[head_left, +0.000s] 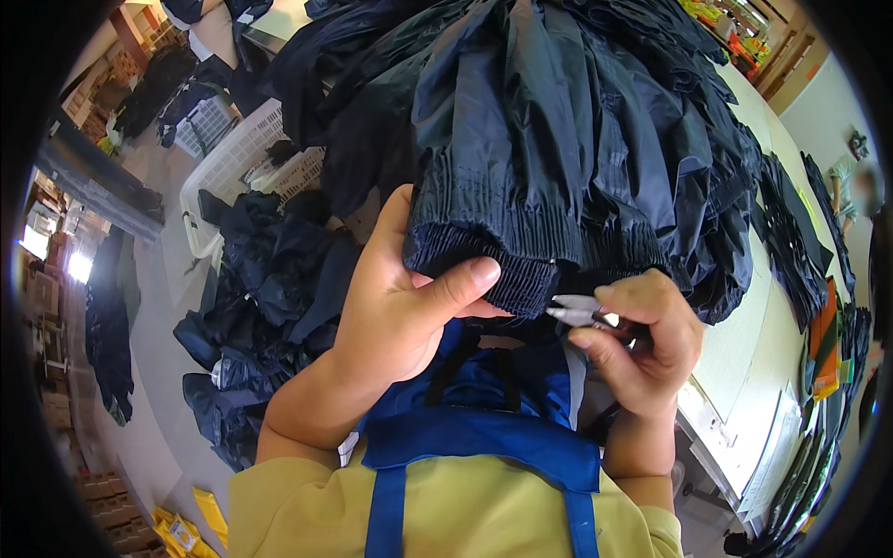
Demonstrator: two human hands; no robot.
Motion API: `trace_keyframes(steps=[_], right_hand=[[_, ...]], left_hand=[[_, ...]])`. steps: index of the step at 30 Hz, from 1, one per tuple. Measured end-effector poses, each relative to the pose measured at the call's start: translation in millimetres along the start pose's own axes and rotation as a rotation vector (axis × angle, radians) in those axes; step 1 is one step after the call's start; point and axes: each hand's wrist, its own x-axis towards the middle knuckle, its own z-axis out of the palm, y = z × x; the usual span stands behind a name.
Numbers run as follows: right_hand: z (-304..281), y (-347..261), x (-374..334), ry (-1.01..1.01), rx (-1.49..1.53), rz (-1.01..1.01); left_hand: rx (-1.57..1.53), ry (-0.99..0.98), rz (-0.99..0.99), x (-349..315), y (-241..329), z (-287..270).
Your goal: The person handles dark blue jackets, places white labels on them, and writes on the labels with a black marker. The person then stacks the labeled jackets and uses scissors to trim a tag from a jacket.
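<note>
A dark navy garment (474, 130) with a gathered elastic edge hangs toward me from a large heap of similar pieces. My left hand (409, 298) grips that ribbed elastic edge (488, 256), thumb on the near side and the other fingers mostly hidden behind the cloth. In my right hand (651, 335) is a pair of small thread snips (579, 309), held between thumb and curled fingers. Their metal blades stand apart and point left, close beside the lower right corner of the elastic edge. Whether the blades touch a thread cannot be made out.
More dark garments (270, 251) lie in a pile at the left, by a white plastic basket (228, 172). A pale table (744, 344) runs along the right, with dark pieces (791, 232) and an orange item (825, 339). Another person (846, 191) is at the far right.
</note>
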Motion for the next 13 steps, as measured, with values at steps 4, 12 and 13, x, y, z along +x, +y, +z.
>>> trace_keyframes(steps=[4,12,13], right_hand=[[7,-2,0,-0.026,-0.020,-0.048],[12,-5,2,-0.023,-0.027,-0.092],[13,-6,2,-0.019,-0.029,-0.087]], left_hand=[[-0.025,0.006,0.011,-1,-1,2],[-0.061,0.013,0.027,-2,-4,2],[-0.058,0.009,0.030,-3,-4,0]])
